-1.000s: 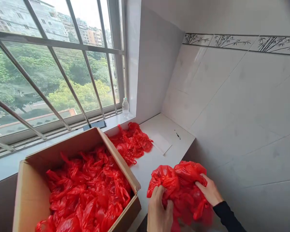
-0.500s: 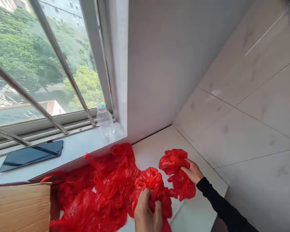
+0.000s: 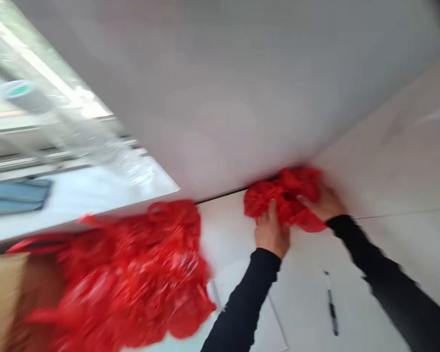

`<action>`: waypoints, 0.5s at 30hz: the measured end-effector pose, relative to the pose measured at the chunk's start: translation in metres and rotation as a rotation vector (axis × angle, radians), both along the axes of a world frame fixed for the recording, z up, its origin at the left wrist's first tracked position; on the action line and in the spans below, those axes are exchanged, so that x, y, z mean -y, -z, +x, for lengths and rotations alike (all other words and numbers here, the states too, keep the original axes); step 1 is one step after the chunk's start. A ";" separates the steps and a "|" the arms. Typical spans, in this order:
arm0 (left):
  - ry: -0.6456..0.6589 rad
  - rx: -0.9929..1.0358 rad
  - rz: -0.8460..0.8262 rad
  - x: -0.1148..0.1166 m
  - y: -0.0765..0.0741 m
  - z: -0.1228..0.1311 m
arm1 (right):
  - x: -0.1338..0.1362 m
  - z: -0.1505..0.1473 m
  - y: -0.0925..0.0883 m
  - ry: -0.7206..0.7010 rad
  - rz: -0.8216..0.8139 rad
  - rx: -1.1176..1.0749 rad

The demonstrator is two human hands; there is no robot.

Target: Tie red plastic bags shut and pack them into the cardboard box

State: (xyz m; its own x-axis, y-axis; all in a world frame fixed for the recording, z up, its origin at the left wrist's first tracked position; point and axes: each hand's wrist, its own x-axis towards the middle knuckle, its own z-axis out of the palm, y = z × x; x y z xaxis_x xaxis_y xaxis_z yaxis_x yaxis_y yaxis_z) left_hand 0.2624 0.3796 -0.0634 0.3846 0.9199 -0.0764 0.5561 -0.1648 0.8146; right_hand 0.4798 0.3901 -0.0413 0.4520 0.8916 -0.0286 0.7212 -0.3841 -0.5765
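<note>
A crumpled bundle of red plastic bags [image 3: 291,188] sits in the far corner of the white tabletop [image 3: 227,230], against the wall. My left hand [image 3: 272,233] grips its near left side, with the thumb and fingers sunk in the plastic. On the bundle's right side, my right hand [image 3: 326,204] has its fingers closed round the plastic; motion blurs this hand. To the left lies a larger, loose pile of red plastic bags [image 3: 143,274], apart from both hands.
A cardboard box [image 3: 3,293] stands at the lower left, beside the pile. On the windowsill [image 3: 84,195] are a clear plastic bottle [image 3: 99,137] and a phone [image 3: 14,195], both blurred. A pen [image 3: 331,303] lies on the tabletop below my right forearm.
Both hands have moved away from the pile into the corner, bringing their separate red bundles together there. The view has swung right, and the pen has come into sight.
</note>
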 end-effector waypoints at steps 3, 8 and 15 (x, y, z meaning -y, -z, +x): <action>0.009 -0.030 0.057 0.038 -0.010 -0.026 | 0.054 -0.007 -0.003 0.011 0.028 0.168; -0.047 0.001 0.155 0.117 0.004 -0.116 | 0.168 -0.081 0.062 -0.229 0.108 0.125; -0.237 -0.111 0.350 0.269 0.051 -0.221 | 0.278 -0.162 0.132 -0.436 0.082 0.020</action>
State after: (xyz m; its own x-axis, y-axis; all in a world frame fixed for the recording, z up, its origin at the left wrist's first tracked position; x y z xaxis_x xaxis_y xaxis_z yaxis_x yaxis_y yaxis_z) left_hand 0.0417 0.1103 -0.1141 0.1664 0.9596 0.2268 0.6932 -0.2774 0.6652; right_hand 0.3173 0.1118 -0.1738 0.0330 0.9979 0.0549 0.8170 0.0047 -0.5767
